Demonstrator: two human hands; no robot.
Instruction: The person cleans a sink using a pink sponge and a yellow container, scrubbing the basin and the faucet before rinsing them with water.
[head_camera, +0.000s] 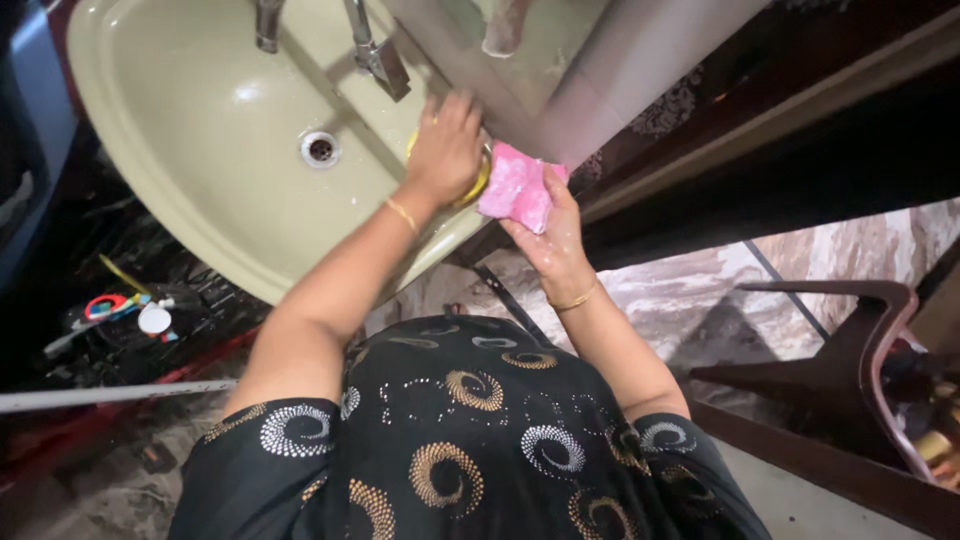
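Note:
My left hand (445, 150) rests on the right rim of a pale green washbasin (200, 150), closed over a round yellow object (478, 186) that is mostly hidden under my palm. My right hand (552, 240) holds a pink sponge-like cloth (518, 190) by its lower edge, right beside the yellow object and touching it. Both wrists wear thin gold bangles. A metal tap (375, 52) stands over the basin, and the drain (320, 148) lies in its middle. The basin looks wet.
A grey column (610, 70) rises just behind my hands. A dark wooden chair (850, 360) stands on the marble floor at the right. Small coloured items and a white cap (152, 318) lie in the dark space left of the basin, above a white pipe (100, 395).

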